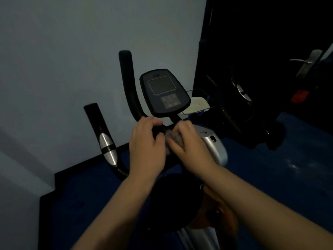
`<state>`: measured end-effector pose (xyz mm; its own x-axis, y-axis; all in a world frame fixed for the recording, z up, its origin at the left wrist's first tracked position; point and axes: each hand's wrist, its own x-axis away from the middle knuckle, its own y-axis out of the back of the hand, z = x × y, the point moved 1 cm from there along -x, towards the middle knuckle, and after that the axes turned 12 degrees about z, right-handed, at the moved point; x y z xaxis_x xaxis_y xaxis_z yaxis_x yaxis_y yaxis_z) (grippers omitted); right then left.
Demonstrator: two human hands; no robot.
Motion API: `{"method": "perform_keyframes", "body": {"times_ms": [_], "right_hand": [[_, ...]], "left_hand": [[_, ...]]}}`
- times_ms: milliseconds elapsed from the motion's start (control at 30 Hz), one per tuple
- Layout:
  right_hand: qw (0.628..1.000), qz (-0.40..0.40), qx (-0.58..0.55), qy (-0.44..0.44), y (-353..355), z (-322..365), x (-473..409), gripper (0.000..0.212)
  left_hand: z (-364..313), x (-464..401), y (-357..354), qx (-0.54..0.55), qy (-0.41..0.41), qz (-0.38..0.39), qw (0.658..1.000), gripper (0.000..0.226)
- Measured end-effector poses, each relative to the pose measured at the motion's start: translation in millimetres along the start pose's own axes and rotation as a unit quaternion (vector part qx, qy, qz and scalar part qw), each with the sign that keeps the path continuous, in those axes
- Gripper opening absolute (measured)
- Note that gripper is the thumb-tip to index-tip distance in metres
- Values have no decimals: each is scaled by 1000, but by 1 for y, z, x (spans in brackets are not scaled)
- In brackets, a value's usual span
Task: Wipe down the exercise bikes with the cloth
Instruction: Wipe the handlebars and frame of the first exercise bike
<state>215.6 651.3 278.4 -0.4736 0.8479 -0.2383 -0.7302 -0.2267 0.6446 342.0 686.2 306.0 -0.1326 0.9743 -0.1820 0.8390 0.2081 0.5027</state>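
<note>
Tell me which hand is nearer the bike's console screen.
Left, narrowly. The left hand grips the handlebar just below the console screen's left edge; the right hand, holding the cloth, sits lower right.

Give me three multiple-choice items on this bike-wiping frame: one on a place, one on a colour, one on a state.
1. Where is the cloth?
A. On the console screen
B. On the bar below the console, under the right hand
C. On the floor

2. What colour is the floor?
A. Blue
B. Red
C. White

3. What is the state of the console screen?
A. Lit with bright numbers
B. Covered by the cloth
C. Dark and uncovered

Answers:
1. B: the right hand grips the pale cloth against the bar just beneath the console, beside the left hand, which grips the handlebar.
2. A: the floor around the bike is blue.
3. C: the screen shows no lit figures and nothing lies over it.
</note>
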Motion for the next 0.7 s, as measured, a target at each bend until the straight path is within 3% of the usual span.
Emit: {"method": "perform_keyframes", "body": {"times_ms": [133, 300, 433, 533, 633, 700], "right_hand": [[996, 81, -17, 20, 18, -14, 35, 17], [998, -34, -57, -13, 0, 2, 27, 16], [994, 41, -97, 36, 5, -15, 69, 12], [999, 6, 25, -29, 17, -16, 32, 13], [970, -64, 210, -103, 11, -9, -1, 16], [973, -56, 207, -91, 8, -14, 9, 14]], "left_hand": [[7, 20, -11, -72, -12, 65, 995, 36], [4, 31, -15, -185, -19, 70, 980, 43], [6, 31, -18, -245, -37, 100, 964, 49], [9, 27, -20, -261, -37, 109, 959, 52], [11, 27, -21, -272, -38, 110, 955, 54], [12, 28, -21, -270, -36, 113, 955, 54]]}}
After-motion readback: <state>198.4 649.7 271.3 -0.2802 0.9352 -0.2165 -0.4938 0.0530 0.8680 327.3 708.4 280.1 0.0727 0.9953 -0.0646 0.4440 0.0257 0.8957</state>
